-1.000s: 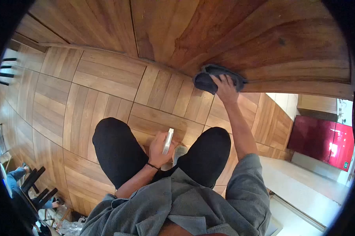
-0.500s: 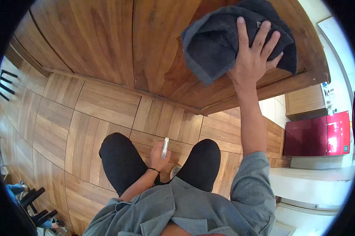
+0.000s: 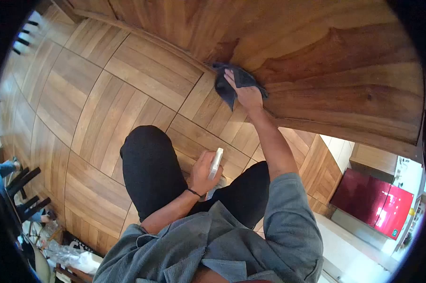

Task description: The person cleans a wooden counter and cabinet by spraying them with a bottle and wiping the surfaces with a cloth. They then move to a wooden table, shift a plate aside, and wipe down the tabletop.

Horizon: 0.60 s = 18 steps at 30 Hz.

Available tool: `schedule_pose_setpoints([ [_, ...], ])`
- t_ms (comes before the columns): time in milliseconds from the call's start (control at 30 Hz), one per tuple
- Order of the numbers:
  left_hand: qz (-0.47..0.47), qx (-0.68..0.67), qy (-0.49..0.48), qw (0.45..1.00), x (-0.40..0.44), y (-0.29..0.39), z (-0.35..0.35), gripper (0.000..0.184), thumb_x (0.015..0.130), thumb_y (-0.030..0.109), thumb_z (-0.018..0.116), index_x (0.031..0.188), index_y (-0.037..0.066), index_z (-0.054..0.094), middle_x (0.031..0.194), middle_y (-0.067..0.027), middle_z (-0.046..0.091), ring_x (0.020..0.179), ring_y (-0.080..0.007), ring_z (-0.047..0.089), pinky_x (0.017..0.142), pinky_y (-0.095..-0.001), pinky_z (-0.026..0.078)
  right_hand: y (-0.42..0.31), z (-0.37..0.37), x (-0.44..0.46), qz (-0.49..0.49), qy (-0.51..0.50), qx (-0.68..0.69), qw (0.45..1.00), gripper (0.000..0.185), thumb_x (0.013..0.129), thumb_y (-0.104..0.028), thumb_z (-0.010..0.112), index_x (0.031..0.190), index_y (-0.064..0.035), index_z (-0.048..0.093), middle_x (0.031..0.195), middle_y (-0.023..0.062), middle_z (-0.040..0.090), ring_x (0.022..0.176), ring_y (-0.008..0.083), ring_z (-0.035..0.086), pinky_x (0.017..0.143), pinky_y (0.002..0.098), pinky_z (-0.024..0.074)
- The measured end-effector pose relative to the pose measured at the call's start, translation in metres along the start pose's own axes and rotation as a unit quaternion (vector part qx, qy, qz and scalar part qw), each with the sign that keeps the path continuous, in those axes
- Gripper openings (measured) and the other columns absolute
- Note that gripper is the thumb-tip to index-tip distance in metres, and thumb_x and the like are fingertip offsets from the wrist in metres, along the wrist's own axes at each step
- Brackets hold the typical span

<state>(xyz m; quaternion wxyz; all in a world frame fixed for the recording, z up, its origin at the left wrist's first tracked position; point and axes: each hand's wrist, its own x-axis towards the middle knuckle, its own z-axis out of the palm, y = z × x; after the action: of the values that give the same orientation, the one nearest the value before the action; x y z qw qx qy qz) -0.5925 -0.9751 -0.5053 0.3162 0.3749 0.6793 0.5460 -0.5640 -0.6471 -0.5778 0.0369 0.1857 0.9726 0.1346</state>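
Observation:
My right hand (image 3: 248, 95) presses a dark grey cloth (image 3: 241, 78) against the lower edge of a brown wooden panel (image 3: 335, 70). The cloth is bunched under the fingers, and one corner hangs down over the floor. Between my knees, my left hand (image 3: 204, 170) is wrapped round what looks like a spray bottle (image 3: 216, 162) with a white top, seen from above. Its lower part is mostly hidden by the hand. A darker patch with a jagged outline shows on the panel beside the cloth.
Wood-patterned tiles (image 3: 104, 108) cover the floor. At the right is a red fridge (image 3: 364, 198). Black chair legs (image 3: 26, 193) and another person's leg (image 3: 6, 168) are at the lower left, near clear plastic bags (image 3: 73, 252).
My right hand has moved the cloth down and left, from high on the panel to its bottom edge. The view has turned, and my left hand with the bottle sits slightly higher.

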Motion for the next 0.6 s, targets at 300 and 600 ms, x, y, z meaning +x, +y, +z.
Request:
schedule_pose_setpoints([
  [300,-0.013,0.03,-0.018,0.999,0.007,0.004,-0.006,0.033,0.077,0.009,0.066,0.107,0.004,0.056,0.096,-0.017,0.056,0.089,-0.0412,0.06,0.073,-0.0468,0.049,-0.002,-0.127,0.028,0.017,0.156,-0.062,0.986,0.064,0.085,-0.012,0.053,0.146,-0.0293,0.045,0.155,-0.01,0.037,0.131,0.0115,0.048,0.101,0.0282,0.0439],
  [600,0.045,0.002,-0.007,0.999,0.021,-0.02,0.015,0.03,0.078,0.01,0.064,0.106,0.005,0.055,0.1,-0.0184,0.057,0.09,-0.0432,0.059,0.076,-0.0496,0.049,0.049,-0.382,0.06,0.188,0.493,-0.143,0.838,0.083,0.08,-0.07,0.058,0.152,-0.0355,0.034,0.162,0.0171,0.018,0.145,0.049,0.018,0.098,0.0791,0.019],
])
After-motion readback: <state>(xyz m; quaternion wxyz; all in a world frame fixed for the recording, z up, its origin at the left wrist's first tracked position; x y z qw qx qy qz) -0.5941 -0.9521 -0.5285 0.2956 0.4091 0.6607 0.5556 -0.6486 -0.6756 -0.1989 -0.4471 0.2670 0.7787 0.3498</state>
